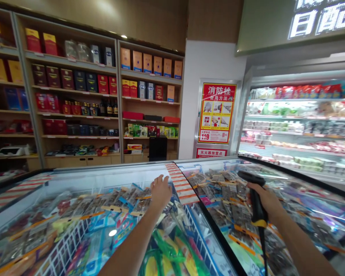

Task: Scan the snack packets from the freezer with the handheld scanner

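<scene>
Inside chest freezer [97, 178], wire basket [63, 245], colourful packets [163, 247]

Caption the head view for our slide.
Right hand holds a black scanner; left hand is above packaged goods in a freezer.

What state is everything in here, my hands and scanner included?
Left hand, open, nothing visibly held
Right hand, closed around the scanner
Scanner, roughly upright, cord hanging down
Chest freezer, stocked; lid position unclear
LED sign, lit
Wall cooler, lit, stocked
Shelves, stocked
</scene>
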Demonstrator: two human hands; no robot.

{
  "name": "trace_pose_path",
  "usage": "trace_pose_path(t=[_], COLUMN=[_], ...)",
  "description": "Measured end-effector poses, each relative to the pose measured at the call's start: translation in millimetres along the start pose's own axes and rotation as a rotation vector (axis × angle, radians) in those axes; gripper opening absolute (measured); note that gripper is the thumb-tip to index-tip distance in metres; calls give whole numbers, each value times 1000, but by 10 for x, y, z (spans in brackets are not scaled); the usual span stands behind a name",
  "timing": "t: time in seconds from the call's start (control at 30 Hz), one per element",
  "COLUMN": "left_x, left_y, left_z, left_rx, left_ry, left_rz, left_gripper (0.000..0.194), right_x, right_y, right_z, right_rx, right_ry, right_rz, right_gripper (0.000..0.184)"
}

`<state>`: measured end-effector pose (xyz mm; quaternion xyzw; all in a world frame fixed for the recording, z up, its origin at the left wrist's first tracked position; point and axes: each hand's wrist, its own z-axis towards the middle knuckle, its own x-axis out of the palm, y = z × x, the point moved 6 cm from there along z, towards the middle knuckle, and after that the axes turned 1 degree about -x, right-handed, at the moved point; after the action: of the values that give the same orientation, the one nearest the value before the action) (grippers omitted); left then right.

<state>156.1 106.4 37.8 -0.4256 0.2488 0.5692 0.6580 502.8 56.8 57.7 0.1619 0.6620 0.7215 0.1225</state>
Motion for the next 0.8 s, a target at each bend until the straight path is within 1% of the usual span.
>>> trace_pose_path(t=[0.1,0.17,0.23,0.3,0.4,0.53,0.63,0.7,0.8], left_x=[263,473,666,825,1013,1204,1272,1291,1312], left_y=[-435,-667,-846,-979,-1107,-1209,-1305,-1353,-1342], left_z=[32,55,98,164,279,375,400,409,419], left_rx=[63,77,84,100,143,196,259,298,316], left_ry=[126,211,269,303,343,393,365,335,356], left_rz=[-129,-196,-228,-225,-191,-163,-183,-190,-224], left_gripper=[42,41,39,36,33,35,39,36,29], right_x=[-121,-156,-153,-123,-70,-46,-45,-30,31], right_y=[-33,-28,-38,-59,-109,-208,-253,-247,-191], right_z=[0,-16,-31,-33,-4,71,112,120,102], right_rx=[78,84,99,103,95,119,140,137,121], right_ry=[-23,-23,-9,16,57,75,63,60,78], right_rz=[29,43,56,74,92,142,157,145,116], right_gripper=[18,19,20,22,24,28,29,29,28])
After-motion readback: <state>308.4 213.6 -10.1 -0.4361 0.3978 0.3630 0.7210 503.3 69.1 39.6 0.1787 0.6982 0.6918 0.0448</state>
